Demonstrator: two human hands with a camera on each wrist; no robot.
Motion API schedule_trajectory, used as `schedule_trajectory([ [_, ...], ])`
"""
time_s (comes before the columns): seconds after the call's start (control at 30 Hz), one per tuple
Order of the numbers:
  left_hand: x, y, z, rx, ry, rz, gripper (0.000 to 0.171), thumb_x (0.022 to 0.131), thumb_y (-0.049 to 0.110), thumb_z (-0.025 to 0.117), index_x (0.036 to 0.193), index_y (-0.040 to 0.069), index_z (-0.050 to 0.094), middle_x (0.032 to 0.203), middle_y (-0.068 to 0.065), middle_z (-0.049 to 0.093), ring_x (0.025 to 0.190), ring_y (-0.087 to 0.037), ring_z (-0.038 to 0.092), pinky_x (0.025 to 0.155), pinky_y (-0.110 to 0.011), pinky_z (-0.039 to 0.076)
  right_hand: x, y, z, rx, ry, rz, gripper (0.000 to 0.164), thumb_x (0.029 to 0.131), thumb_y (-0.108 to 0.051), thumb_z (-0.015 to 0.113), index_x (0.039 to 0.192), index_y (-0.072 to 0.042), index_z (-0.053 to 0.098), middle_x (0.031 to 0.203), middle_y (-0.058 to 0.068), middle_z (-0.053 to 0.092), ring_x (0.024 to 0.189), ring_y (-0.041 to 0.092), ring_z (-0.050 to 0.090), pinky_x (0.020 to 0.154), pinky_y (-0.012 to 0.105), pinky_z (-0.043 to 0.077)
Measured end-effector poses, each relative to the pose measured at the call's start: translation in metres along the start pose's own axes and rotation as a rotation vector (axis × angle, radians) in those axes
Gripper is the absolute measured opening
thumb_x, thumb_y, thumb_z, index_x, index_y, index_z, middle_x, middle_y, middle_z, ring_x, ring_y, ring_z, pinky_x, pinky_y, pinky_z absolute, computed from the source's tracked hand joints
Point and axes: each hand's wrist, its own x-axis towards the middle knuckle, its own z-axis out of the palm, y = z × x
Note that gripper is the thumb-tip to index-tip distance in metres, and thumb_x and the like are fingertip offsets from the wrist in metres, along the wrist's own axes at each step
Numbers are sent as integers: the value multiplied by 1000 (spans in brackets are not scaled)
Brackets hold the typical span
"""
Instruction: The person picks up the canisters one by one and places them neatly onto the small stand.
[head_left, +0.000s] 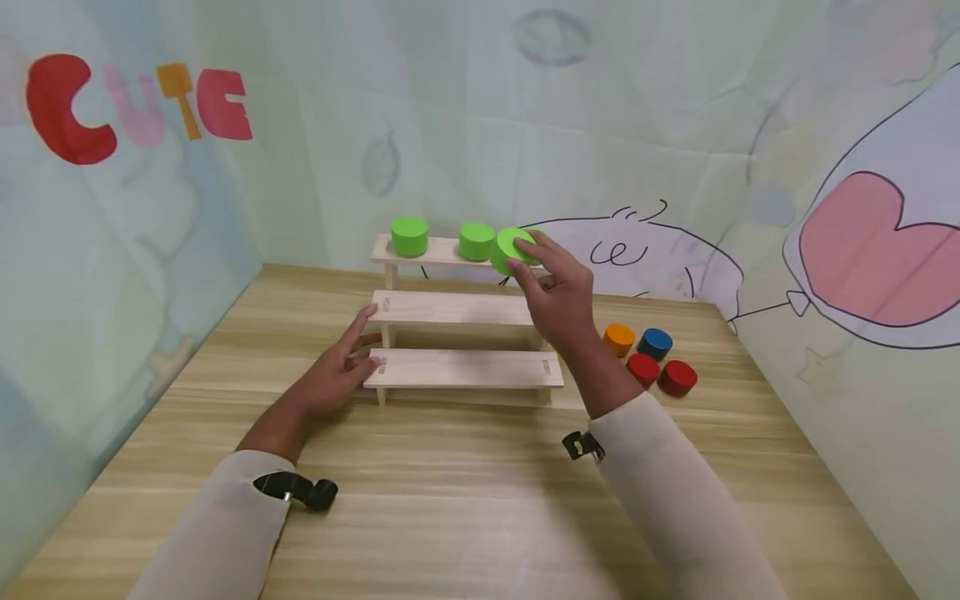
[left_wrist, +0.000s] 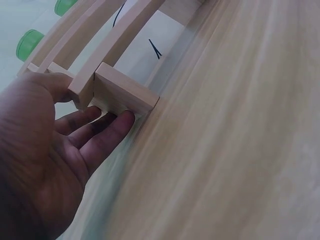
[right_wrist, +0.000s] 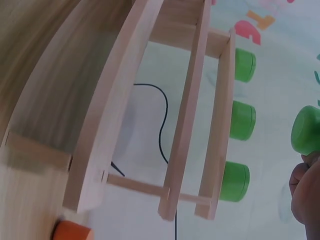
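Observation:
A three-step wooden rack [head_left: 465, 368] stands on the table. My left hand [head_left: 333, 377] holds its left end, the thumb at the lowest step and the fingers against the side panel [left_wrist: 122, 90]. My right hand [head_left: 561, 292] pinches a green cylinder block [head_left: 508, 250] between thumb and fingers, raised in front of the top step. On that top step [head_left: 442, 251] sit three more green cylinder blocks: a left one [head_left: 409, 238], a middle one [head_left: 477, 242] and a right one [right_wrist: 235, 181]. The right one is mostly hidden behind my right hand in the head view.
Right of the rack, an orange block [head_left: 618, 339], a blue block [head_left: 656, 343] and two red blocks [head_left: 678, 378] lie on the wooden table [head_left: 450, 492]. A printed curtain [head_left: 315, 150] hangs behind and at both sides. A thin black cord [right_wrist: 165, 110] shows behind the rack.

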Motion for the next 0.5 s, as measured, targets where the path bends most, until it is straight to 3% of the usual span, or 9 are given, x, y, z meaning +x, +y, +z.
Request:
schedule_trajectory([
  [0.13, -2, 0, -3, 13, 2, 7, 77, 104, 26, 50, 152, 56, -2, 159, -26, 29, 128, -49, 54, 86, -44, 55, 2, -1, 19, 20, -13, 11, 37, 91, -22, 71, 125, -6, 69, 136, 11, 63, 104, 22, 71, 57, 17, 54],
  [0.27, -2, 0, -3, -1, 1, 4, 77, 103, 26, 51, 153, 56, -1, 159, -26, 29, 128, -49, 54, 85, -43, 55, 3, -5, 33, 40, -41, 61, 36, 90, -21, 73, 124, -8, 70, 137, 14, 62, 112, 23, 69, 61, 20, 57],
  [0.5, -1, 0, 2, -16, 2, 5, 77, 103, 26, 51, 153, 56, 0, 158, -26, 30, 127, -49, 54, 83, -42, 56, 11, -9, 43, 93, -95, 165, 36, 91, -26, 73, 125, -13, 70, 139, 6, 62, 126, 17, 61, 73, 31, 60],
])
